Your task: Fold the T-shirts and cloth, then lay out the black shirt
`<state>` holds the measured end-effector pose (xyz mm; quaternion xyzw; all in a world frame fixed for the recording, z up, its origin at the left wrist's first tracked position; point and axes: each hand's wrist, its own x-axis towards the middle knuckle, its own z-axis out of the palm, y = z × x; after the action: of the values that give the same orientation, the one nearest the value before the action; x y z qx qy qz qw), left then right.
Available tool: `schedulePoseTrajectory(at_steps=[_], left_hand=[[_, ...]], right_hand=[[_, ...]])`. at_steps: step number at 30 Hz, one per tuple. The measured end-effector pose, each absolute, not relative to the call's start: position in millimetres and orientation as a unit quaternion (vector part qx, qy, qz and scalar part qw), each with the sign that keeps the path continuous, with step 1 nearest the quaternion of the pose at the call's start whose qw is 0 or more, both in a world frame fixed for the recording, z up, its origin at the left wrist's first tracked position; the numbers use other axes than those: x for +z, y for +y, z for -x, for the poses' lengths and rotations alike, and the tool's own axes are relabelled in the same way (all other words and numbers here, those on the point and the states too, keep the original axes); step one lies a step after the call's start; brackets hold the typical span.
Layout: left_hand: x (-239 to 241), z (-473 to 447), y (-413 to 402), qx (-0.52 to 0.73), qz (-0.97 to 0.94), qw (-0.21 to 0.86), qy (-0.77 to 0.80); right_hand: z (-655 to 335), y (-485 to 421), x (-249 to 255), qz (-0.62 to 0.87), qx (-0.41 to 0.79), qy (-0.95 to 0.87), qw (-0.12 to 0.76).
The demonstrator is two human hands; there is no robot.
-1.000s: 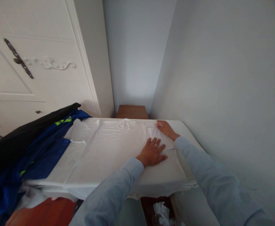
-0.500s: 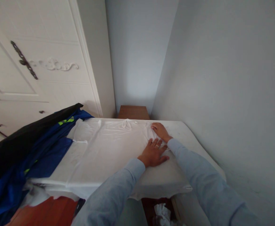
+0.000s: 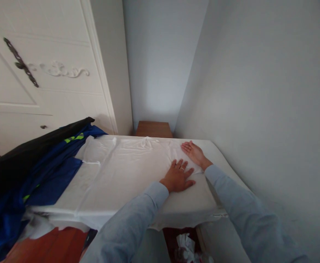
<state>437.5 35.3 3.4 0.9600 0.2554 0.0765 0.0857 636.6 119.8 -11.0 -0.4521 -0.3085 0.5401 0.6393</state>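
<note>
A thin white garment (image 3: 132, 171) is spread over a white tabletop (image 3: 207, 146), its front edge hanging over the side. My left hand (image 3: 177, 177), with a ring on one finger, lies flat on the cloth near its right end, fingers spread. Just beyond it, my right hand (image 3: 195, 151) is turned partly palm up at the cloth's right edge, fingers stretched out and holding nothing. Small wrinkles and a bunched bit of fabric show along the far side of the garment.
Blue and black clothing (image 3: 52, 168) with bright yellow-green strips drapes over the table's left end. A white wardrobe (image 3: 66, 44) stands behind it. A grey wall (image 3: 258, 91) borders the right side; a brown wooden piece (image 3: 154, 129) sits behind the table. Crumpled white material (image 3: 185, 243) lies below.
My right hand has shifted right and turned from palm down to partly palm up. My left hand stays flat in about the same place on the cloth.
</note>
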Motion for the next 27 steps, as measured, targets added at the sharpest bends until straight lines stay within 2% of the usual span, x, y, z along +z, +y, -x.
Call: schedulePoseTrajectory(at_steps=[4,13,16,19,21,27], left_hand=[[2.2,-436.6,35.3,0.078,-0.96,0.078,0.257],[-1.3,-435.7,36.5,0.089,-0.96,0.078,0.255],[-0.7,-436.4,36.8,0.086,-0.96,0.083,0.254],[-0.1,-437.4,37.6,0.09,-0.961,0.082,0.249],[0.3,-437.7,38.1,0.091,-0.962,0.082,0.246],[0.0,-436.0,37.9,0.093,-0.961,0.086,0.246]], right_hand=[[-651.4,137.3,-12.4,0.471,0.471,-0.215,0.715],[-679.8,137.1,1.8,0.474,0.401,-0.208,0.756],[-682.5,116.3,2.4,0.44,0.458,-0.236,0.736],[-679.8,99.7,-2.7,0.442,0.549,-0.254,0.663],[-679.3,97.6,-6.8,0.465,0.554,-0.257,0.641],[-698.4,118.3,-7.8,0.587,0.334,-0.391,0.625]])
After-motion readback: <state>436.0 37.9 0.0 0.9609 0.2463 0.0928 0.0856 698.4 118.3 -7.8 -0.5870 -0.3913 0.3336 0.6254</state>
